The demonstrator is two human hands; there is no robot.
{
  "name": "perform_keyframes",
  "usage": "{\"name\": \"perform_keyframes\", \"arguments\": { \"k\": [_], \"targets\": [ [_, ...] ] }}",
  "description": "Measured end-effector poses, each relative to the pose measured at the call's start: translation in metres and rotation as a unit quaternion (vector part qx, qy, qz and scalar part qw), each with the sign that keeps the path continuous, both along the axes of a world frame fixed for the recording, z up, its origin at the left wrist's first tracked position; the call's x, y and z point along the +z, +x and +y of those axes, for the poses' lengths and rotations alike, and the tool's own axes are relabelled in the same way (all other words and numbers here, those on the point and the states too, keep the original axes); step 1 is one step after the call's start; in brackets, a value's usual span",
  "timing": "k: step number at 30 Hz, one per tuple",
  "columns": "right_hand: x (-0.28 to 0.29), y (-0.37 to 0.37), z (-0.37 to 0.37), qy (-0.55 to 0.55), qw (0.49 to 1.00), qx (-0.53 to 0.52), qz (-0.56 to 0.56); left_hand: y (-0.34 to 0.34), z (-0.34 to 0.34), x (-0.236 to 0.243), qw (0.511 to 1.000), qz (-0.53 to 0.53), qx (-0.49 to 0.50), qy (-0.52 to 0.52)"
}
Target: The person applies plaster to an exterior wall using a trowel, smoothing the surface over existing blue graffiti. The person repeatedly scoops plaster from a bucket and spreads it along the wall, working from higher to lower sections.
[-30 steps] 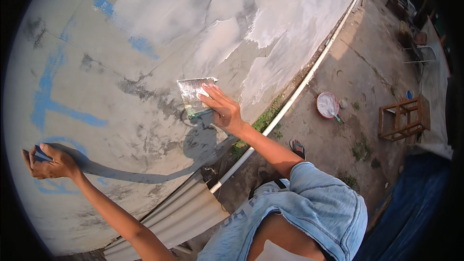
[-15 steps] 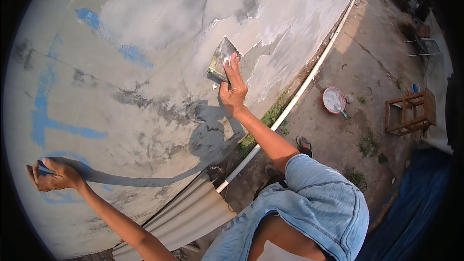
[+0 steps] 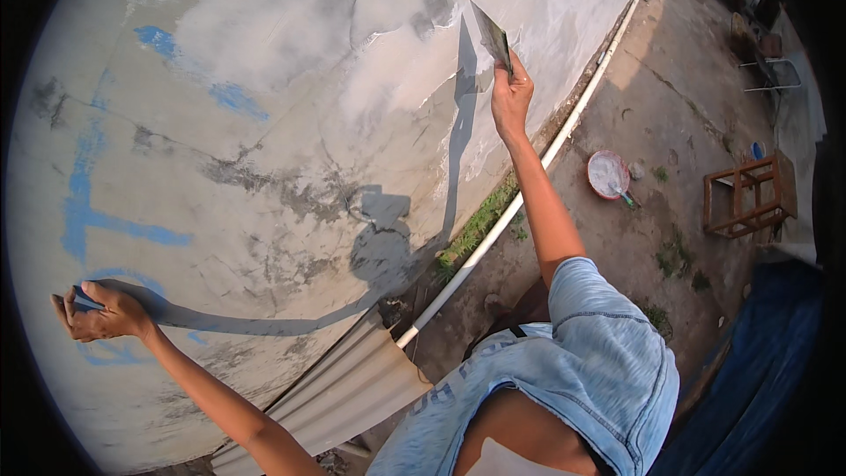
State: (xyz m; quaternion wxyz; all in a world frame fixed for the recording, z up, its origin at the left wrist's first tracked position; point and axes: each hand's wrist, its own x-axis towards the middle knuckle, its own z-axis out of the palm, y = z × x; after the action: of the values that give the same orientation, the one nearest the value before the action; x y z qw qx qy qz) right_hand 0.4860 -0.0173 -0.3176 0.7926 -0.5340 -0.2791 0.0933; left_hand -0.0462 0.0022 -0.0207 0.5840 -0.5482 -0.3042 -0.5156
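Note:
My right hand (image 3: pixel 511 92) grips a thin, wide metal scraper (image 3: pixel 491 35), held nearly edge-on at the patched upper part of the grey wall (image 3: pixel 264 141), where whitish plaster has rough edges. Its shadow falls on the wall just left of it. My left hand (image 3: pixel 101 313) is at the wall low on the left, over blue paint marks (image 3: pixel 132 229), with fingers bent and apart and nothing clearly in them.
A white pipe (image 3: pixel 564 141) runs along the wall's foot beside weeds (image 3: pixel 480 225) and a corrugated sheet (image 3: pixel 326 397). On the concrete ground stand a red-rimmed basin (image 3: pixel 604 172) of white material and a wooden stool (image 3: pixel 740 198). Blue sheeting (image 3: pixel 758 353) lies at the lower right.
My right hand and scraper have moved up and to the right along the wall, the blade turning from flat to nearly edge-on. My left hand has stayed about where it was.

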Motion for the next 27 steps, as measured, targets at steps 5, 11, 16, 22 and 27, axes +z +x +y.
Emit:
{"name": "perform_keyframes", "arguments": {
  "k": [5,11,16,22,27],
  "targets": [
    [-0.016,-0.056,0.002,0.044,0.982,-0.011,-0.181,-0.003,0.007,-0.007,1.000,-0.013,0.004,0.001],
    [-0.043,-0.148,-0.043,0.047,0.945,0.109,-0.305,-0.001,0.016,-0.005,1.000,-0.003,-0.002,-0.002],
    [-0.041,-0.085,-0.041,0.035,0.970,0.002,-0.242,-0.004,0.007,-0.007,1.000,-0.013,0.007,-0.011],
    [-0.057,-0.020,0.003,-0.035,0.998,-0.026,-0.034,0.001,0.011,-0.007,1.000,-0.012,-0.003,-0.009],
    [-0.057,-0.112,-0.025,-0.009,0.986,0.043,-0.160,-0.006,0.010,-0.009,1.000,-0.010,0.016,-0.020]
  ]
}}
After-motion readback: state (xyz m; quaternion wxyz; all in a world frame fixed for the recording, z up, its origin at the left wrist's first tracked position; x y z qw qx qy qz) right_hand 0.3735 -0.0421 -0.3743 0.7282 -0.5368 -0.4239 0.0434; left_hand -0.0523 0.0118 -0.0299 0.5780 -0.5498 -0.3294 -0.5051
